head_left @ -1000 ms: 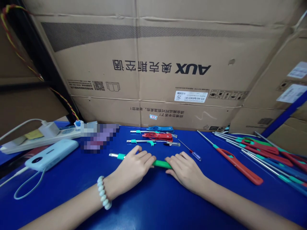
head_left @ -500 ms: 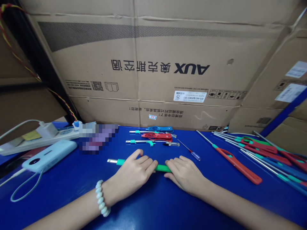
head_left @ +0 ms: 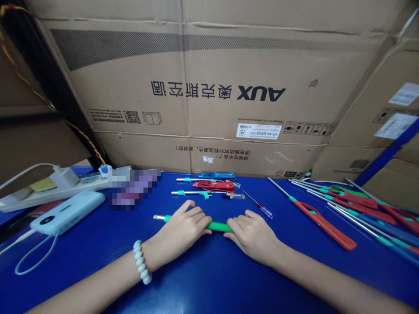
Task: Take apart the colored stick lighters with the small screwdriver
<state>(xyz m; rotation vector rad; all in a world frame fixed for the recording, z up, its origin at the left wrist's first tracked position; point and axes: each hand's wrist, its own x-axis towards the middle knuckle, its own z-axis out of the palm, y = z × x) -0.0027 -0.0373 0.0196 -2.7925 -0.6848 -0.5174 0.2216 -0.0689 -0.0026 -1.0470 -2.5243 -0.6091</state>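
Observation:
A long-reach lighter with a green handle lies crosswise in both my hands above the blue tabletop. My left hand is wrapped round its front part. The metal tip and a bit of the teal collar stick out to the left. My right hand grips the handle's other end and covers it. A short stretch of green shows between the hands. Beyond them lie a red lighter shell, a blue lighter shell, metal tubes with teal parts, and a screwdriver with a clear handle.
An orange-red lighter and a pile of several lighters lie at the right. Leftward are a light-blue power bank with a cord loop, and a power strip. A large cardboard sheet stands behind the table.
The lighter's metal tip has shifted slightly right and up. My left hand has turned a little, and slightly more green shows between the hands. The other things have stayed put.

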